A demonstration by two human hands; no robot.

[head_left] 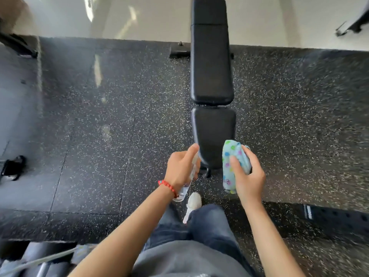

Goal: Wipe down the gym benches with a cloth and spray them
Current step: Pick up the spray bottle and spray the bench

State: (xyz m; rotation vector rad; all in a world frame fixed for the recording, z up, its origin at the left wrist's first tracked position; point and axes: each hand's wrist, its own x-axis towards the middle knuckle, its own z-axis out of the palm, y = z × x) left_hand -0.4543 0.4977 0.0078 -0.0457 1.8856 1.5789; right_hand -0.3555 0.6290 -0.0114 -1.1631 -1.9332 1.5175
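Observation:
A black padded gym bench (211, 72) runs straight away from me, its short seat pad (214, 132) nearest and the long back pad beyond. My left hand (180, 168) grips a clear spray bottle (186, 186), held just left of the seat pad's near end with the forefinger stretched forward on top. My right hand (246, 174) holds a bunched light-blue cloth (233, 162) with coloured dots, at the right near corner of the seat pad. Whether the cloth touches the pad I cannot tell.
Speckled black rubber flooring (111, 120) surrounds the bench, with pale flooring (139, 17) beyond. A black strap or bag (13, 166) lies at far left. Dumbbell-like equipment (46, 258) sits at bottom left, a perforated black frame (335, 218) at right. My white shoe (193, 202) stands below the bench end.

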